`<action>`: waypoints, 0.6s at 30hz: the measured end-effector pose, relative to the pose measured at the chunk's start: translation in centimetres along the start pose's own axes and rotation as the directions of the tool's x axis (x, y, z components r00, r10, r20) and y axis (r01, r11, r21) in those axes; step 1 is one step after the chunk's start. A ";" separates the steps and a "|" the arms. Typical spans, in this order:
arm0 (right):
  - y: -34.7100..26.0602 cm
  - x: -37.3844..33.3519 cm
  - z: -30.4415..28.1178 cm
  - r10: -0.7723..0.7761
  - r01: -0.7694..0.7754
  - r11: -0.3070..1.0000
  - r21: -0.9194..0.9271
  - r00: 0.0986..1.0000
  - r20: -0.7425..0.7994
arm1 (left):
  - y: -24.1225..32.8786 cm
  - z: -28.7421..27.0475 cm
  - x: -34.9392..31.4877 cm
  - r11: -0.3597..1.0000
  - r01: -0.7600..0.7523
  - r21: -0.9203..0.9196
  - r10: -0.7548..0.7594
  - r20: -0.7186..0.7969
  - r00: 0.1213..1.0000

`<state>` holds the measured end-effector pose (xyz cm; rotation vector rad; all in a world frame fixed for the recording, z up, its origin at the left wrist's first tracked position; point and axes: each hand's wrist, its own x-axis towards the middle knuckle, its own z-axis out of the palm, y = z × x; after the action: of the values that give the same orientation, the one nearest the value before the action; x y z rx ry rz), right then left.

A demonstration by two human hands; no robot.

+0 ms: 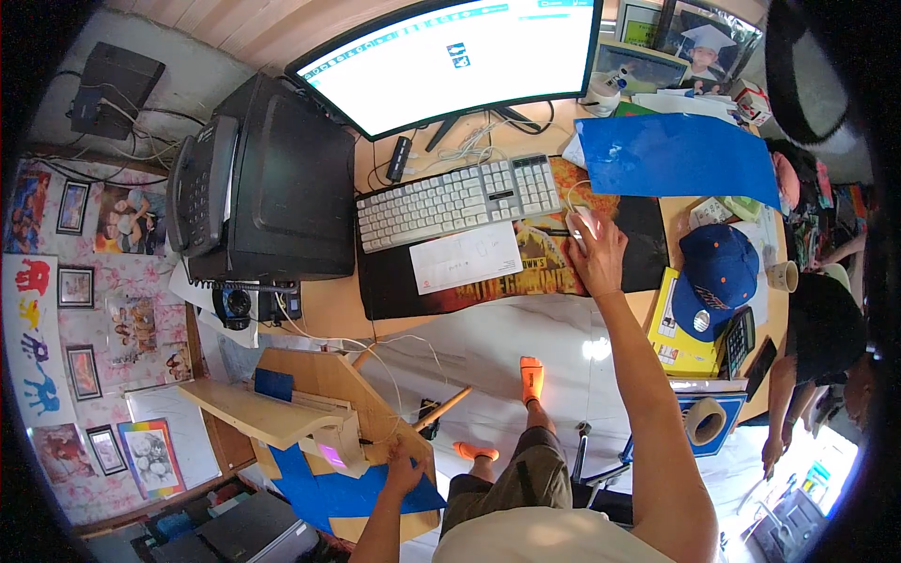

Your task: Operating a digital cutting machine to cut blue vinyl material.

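a: where's the right hand point(593, 246)?

b: stretched out over the wooden tabletop point(328, 305), lying cupped on the white computer mouse point(579, 223), fingers draped over its top. the mouse sits on the dark printed desk mat point(526, 272), just right of the white keyboard point(457, 199), under the wide curved monitor point(450, 56).

a: and the left hand point(405, 466)?

b: down low at the person's side, resting on a plywood model with blue panels point(319, 432). fingers look curled against the board's edge, though i can't tell whether they truly grip it. thin white wires trail from the model up toward the tabletop.

a: so what's in hand?

b: i'd judge it's pointing on the screen while the model is steadied. the next move likely calls for small, light slides of the mouse within the mat, with the other hand keeping the model from tipping or tugging those wires.

a: anything close by?

b: a white sheet of paper point(466, 257) lies on the mat just left of the mouse, and a blue cap point(718, 272) sits to its right, well apart.
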<state>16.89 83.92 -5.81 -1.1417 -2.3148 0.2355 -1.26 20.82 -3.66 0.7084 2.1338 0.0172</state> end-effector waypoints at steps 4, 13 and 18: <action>-0.1 -0.1 -0.4 0.015 -0.014 1.000 -0.011 0.999 0.030 | 0.4 0.0 0.0 0.999 0.012 -0.031 -0.012 0.012 1.000; -0.3 0.3 -0.7 0.023 -0.023 1.000 0.007 0.998 -0.059 | 1.1 -0.3 0.2 0.997 0.032 -0.074 -0.033 -0.003 0.999; -5.0 3.4 0.0 -0.081 0.081 0.997 -0.017 0.997 -0.010 | 0.4 1.1 0.2 0.998 0.039 -0.049 -0.041 -0.042 0.998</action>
<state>11.78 83.43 -2.50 -1.0521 -2.3519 0.1806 -0.36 21.06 -4.40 0.6428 2.1803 0.0627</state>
